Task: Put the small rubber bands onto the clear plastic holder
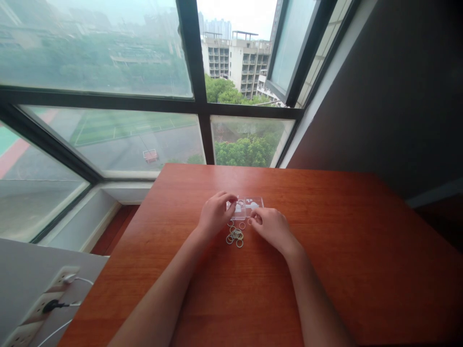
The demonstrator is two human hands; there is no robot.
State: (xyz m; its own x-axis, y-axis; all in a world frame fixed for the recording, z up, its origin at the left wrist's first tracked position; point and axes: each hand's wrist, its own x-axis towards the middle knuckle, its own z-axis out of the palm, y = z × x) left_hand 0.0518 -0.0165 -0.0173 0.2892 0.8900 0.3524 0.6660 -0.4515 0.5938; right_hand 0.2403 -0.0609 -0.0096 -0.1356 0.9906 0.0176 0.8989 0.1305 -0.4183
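A small clear plastic box (254,204) with white markings lies open on the table. My left hand (216,213) is at the box's left side, thumb and fingers curved around its edge. At the box's near right corner, my right hand (272,225) is closed in a pinch, with a small pale ring (250,221) at its fingertips. Just in front of the box lies a loose pile of pale green rings (236,234), several of them overlapping. One separate ring (242,225) rests between the pile and the box. The fingertips are partly hidden.
The reddish-brown wooden table (340,250) extends under both arms. Beyond its far edge stand dark-framed windows (204,108), one pane swung outward. Low on the left wall are power sockets (47,301) with plugs and white cables. A dark grey wall (379,106) rises at right.
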